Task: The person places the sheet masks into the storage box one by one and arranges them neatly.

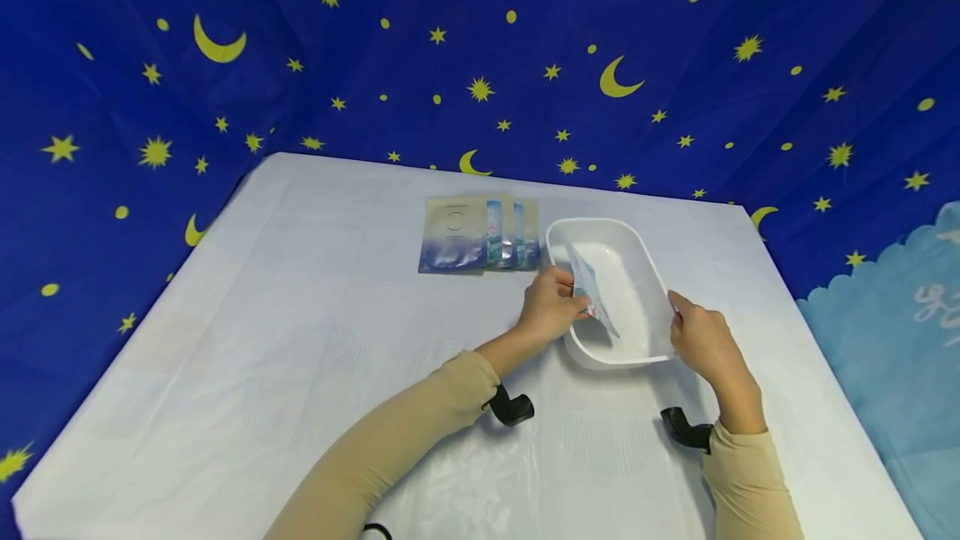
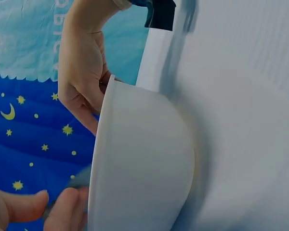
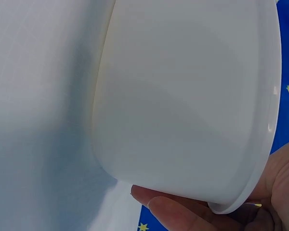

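Observation:
A white plastic basin [image 1: 633, 307] stands on the table, slightly right of centre in the head view. My left hand [image 1: 546, 307] is at its left rim, pinching a thin light-blue sheet mask packet [image 1: 588, 288] between thumb and fingers. The packet is tilted on edge over the basin's inside. On the opposite side, my right hand [image 1: 708, 342] grips the rim; the right wrist view shows its fingers [image 3: 176, 214] under the basin's lip. Left of the basin lies an overlapping row of several sheet mask packets [image 1: 453, 233], beige above and blue below.
A white cover [image 1: 300, 340] spreads over the table. Behind it hangs a dark blue cloth [image 1: 450, 57] with yellow stars and moons. Black curved pieces sit at the left wrist [image 1: 512, 408] and the right wrist [image 1: 686, 430]. Part of a black loop [image 1: 378, 531] shows at the bottom.

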A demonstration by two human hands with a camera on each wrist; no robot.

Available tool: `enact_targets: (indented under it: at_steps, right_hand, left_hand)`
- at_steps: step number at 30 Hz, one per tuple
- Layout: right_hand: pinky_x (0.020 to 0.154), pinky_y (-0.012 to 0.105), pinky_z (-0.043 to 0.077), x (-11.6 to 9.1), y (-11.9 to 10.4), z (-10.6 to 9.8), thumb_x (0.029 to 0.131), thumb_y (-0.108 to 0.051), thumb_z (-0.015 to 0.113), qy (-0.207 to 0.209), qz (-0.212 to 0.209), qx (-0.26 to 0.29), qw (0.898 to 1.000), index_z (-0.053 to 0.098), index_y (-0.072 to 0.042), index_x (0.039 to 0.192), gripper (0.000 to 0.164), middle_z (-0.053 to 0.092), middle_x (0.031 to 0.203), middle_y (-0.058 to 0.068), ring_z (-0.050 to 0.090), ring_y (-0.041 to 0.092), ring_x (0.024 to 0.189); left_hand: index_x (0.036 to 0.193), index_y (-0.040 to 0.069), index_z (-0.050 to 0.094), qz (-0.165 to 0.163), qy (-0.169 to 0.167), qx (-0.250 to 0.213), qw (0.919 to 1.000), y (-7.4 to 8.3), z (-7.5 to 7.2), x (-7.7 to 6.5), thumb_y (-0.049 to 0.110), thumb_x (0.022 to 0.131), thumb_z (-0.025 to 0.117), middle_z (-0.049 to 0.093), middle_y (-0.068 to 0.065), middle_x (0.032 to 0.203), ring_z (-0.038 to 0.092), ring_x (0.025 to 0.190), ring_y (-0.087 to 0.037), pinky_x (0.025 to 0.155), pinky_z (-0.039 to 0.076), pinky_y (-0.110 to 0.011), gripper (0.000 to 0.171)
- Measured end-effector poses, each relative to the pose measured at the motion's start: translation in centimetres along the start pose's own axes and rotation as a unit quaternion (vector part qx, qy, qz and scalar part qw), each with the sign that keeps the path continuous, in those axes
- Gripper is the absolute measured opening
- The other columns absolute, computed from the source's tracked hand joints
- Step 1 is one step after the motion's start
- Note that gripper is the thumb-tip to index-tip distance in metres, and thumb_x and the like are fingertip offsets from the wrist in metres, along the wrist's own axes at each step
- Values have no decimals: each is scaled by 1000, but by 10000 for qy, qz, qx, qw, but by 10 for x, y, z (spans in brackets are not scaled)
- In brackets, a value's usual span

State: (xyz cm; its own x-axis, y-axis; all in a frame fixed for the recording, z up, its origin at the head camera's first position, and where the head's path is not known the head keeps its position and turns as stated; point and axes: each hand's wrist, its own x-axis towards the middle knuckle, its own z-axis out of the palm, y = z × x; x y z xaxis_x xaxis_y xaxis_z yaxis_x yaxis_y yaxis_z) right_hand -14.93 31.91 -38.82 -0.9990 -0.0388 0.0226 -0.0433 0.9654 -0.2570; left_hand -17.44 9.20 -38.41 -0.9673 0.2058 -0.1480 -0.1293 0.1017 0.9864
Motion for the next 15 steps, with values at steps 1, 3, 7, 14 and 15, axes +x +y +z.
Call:
enact_targets:
  at_steps: [1,3,7,14,15]
  right_hand:
    - [64,47,51,0,0,0,92,2,43,-8,2,-1,10000,45,16,135,45,56,119,41,59,36,78]
    - [64,47,51,0,0,0,92,2,43,23,-17,-1,10000,45,16,135,45,56,118,41,60,36,78]
    - [65,50,52,-1,-1,0,92,3,43,97,-56,3,9999,46,16,134,45,56,118,41,61,39,81]
    - [68,51,52,-1,-2,1,92,3,43,40,31,-15,10000,45,16,135,45,55,120,41,62,40,85]
    - [68,51,52,-1,-2,1,92,3,43,19,56,-19,10000,45,16,135,45,55,121,41,62,40,85]
  left_hand:
    - [124,-6,54,8,-73,170,9998,0,0,-1,0,90,67,66,-21,112,72,89,-26,72,61,-25,36]
    - [129,-4,55,58,-204,444,9988,0,-1,-1,4,91,66,67,-19,116,71,96,-25,74,60,-23,41]
    - [133,-1,57,242,-415,984,9940,3,-9,-2,12,94,65,67,-16,121,69,107,-23,80,59,-24,42]
    - [122,2,67,989,-395,1882,9763,2,-24,-1,13,94,62,71,-12,113,70,99,-21,74,57,-19,30]
    - [122,2,67,1039,-339,1884,9760,2,-27,-1,12,94,62,71,-11,112,70,97,-22,73,57,-19,30]
